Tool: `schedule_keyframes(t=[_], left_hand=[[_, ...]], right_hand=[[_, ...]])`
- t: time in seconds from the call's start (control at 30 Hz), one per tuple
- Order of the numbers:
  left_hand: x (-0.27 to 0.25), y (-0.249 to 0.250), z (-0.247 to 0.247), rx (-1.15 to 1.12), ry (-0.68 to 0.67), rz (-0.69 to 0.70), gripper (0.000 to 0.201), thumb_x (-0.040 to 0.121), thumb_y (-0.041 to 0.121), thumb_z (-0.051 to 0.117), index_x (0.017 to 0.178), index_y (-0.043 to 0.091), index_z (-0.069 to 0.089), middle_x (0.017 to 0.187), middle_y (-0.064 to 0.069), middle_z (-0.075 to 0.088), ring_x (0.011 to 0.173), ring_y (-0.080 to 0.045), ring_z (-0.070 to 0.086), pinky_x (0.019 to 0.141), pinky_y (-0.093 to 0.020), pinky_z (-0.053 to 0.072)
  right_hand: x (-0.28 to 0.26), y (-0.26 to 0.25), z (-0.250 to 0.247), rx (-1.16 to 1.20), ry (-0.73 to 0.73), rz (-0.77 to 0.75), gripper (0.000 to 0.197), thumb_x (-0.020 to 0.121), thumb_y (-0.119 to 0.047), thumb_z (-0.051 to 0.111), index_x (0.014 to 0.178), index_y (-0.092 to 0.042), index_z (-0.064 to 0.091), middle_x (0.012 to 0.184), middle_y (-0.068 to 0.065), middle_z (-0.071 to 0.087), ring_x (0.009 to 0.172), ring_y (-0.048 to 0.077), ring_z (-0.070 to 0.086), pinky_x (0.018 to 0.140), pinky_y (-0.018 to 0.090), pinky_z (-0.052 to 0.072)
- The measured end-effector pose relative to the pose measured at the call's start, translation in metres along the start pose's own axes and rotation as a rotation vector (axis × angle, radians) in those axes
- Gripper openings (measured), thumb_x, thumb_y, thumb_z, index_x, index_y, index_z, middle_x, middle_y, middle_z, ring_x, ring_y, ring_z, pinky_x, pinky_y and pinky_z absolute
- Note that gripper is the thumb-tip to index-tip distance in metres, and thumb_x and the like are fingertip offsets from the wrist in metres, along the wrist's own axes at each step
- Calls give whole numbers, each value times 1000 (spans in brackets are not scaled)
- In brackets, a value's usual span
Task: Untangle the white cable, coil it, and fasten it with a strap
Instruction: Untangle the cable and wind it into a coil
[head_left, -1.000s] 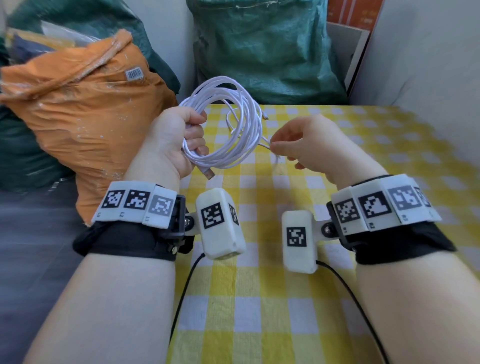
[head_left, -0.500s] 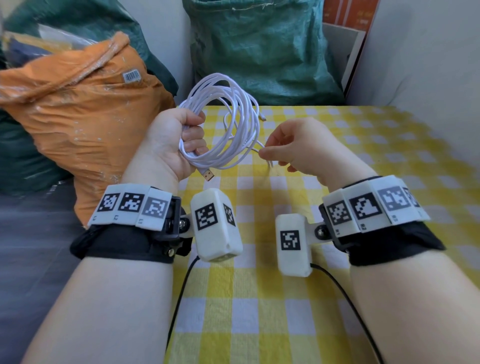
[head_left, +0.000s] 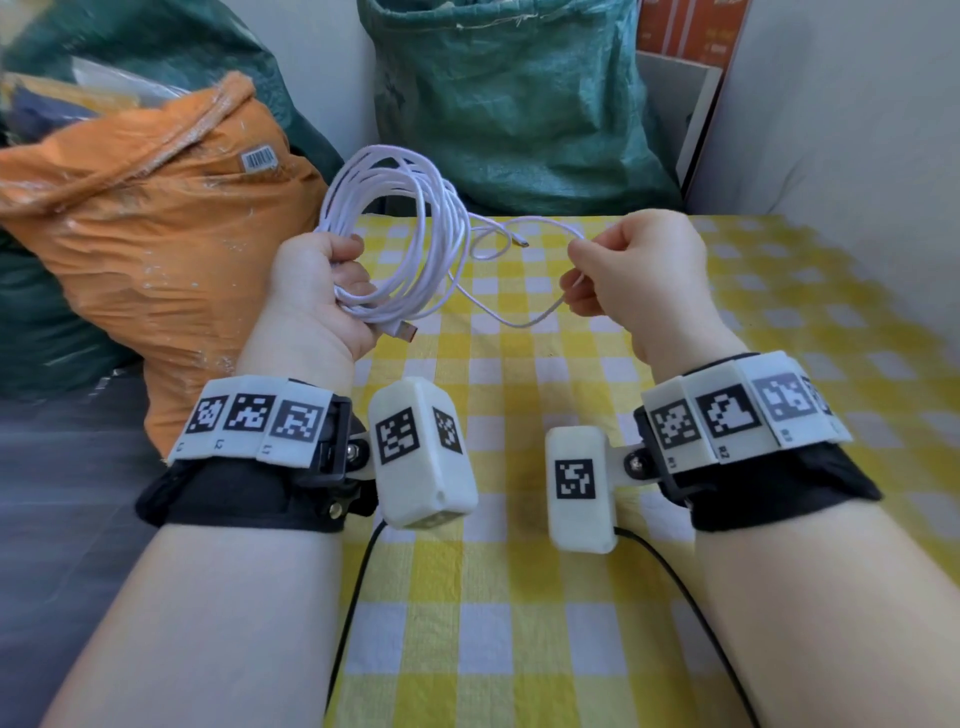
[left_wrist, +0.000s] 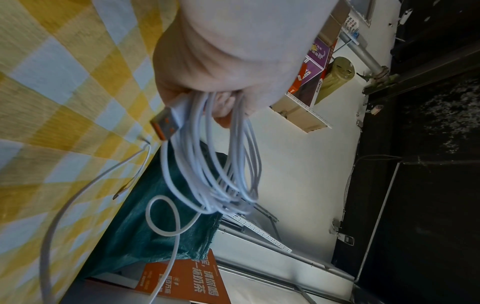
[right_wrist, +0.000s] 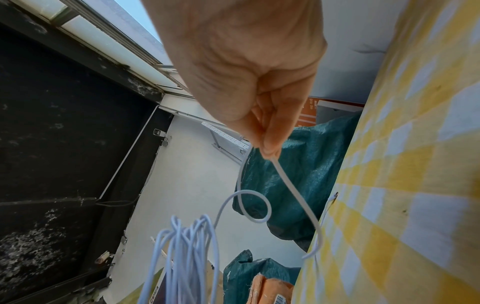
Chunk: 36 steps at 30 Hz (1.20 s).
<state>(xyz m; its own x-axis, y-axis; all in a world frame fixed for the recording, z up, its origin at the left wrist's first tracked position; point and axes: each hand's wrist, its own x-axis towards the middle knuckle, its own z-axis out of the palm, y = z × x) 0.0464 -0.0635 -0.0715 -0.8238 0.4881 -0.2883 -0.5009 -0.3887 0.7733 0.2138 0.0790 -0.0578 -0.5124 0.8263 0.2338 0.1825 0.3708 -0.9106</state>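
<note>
Your left hand (head_left: 317, 291) grips the coiled white cable (head_left: 400, 218), held above the table's (head_left: 727, 597) far left | your right hand (head_left: 636, 270) pinches its loose end, to the right of the coil.

Cable coil (head_left: 395, 234) in left hand (head_left: 311, 296); right hand (head_left: 639, 270) beside; sacks (head_left: 156, 208) behind table (head_left: 519, 597).

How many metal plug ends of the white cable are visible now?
2: the orange-tipped USB plug sticks out below the left hand; the small plug hangs free near the right hand.
</note>
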Motion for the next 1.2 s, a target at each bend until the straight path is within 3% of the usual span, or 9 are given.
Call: schedule_keyframes(t=[0.07, 0.23, 0.4, 0.63, 0.73, 0.9, 1.0, 1.13, 1.2], left_hand=[[3, -1, -2, -45, 57, -17, 14, 84, 7, 46, 74, 17, 43, 64, 2, 35, 63, -17, 34, 71, -28, 43], [5, 0, -3, -147, 190, -22, 30, 87, 4, 47, 61, 16, 37, 45, 8, 28, 45, -13, 25, 76, -30, 43], [5, 1, -5, -206, 201, -26, 12, 88, 6, 45, 79, 12, 41, 89, -4, 42, 76, -21, 45, 84, -33, 50], [11, 4, -14, -191, 272, 6, 30, 85, 5, 45, 112, 8, 58, 101, -5, 59, 87, -25, 60, 76, -43, 54], [4, 3, -12, -167, 289, 28, 27, 88, 5, 43, 110, 5, 58, 109, -11, 65, 92, -32, 65, 65, -41, 55], [1, 4, -14, -197, 254, 20, 32, 89, 7, 40, 113, 7, 61, 105, -8, 67, 96, -30, 66, 55, -42, 55], [2, 4, -13, -205, 260, 21, 25, 89, 7, 41, 103, 6, 61, 83, -5, 60, 87, -25, 64, 64, -42, 57], [6, 3, -13, -193, 262, 24, 23, 87, 5, 44, 103, 6, 61, 89, -7, 64, 84, -27, 65, 78, -49, 54], [10, 4, -14, -191, 266, 19, 17, 86, 4, 45, 95, 8, 59, 71, -2, 54, 69, -21, 58, 80, -49, 52]], right_hand=[[2, 0, 0, 27, 52, 18, 17, 84, -2, 50, 71, 3, 59, 57, 10, 65, 41, 13, 61, 52, 32, 59], [3, 0, 1, 39, 125, 27, 23, 85, -3, 43, 64, -4, 54, 53, 6, 63, 41, 16, 59, 60, 40, 60], [4, -2, -2, 119, 168, 70, 25, 92, -5, 41, 79, 4, 61, 60, 11, 66, 42, 18, 58, 54, 35, 59], [6, -2, -4, 400, 288, 134, 29, 91, -1, 38, 66, -8, 50, 62, 13, 63, 41, 18, 53, 53, 29, 54], [7, -2, -5, 558, 326, 160, 21, 92, 1, 34, 78, -3, 49, 71, 17, 65, 42, 17, 54, 55, 30, 55], [3, 0, -2, 464, 292, 78, 15, 96, -20, 43, 83, -17, 49, 71, 0, 69, 58, 14, 55, 60, 27, 52], [2, -1, -3, 335, 276, 22, 20, 96, -28, 46, 77, -21, 52, 60, -6, 60, 56, 8, 47, 53, 17, 40], [0, -5, -4, 318, 207, 23, 23, 95, -27, 47, 75, -17, 53, 55, -6, 39, 50, 9, 35, 47, 22, 33], [0, -6, -4, 269, 174, 44, 27, 94, -26, 47, 70, -19, 54, 54, -9, 37, 47, 7, 31, 47, 22, 27]])
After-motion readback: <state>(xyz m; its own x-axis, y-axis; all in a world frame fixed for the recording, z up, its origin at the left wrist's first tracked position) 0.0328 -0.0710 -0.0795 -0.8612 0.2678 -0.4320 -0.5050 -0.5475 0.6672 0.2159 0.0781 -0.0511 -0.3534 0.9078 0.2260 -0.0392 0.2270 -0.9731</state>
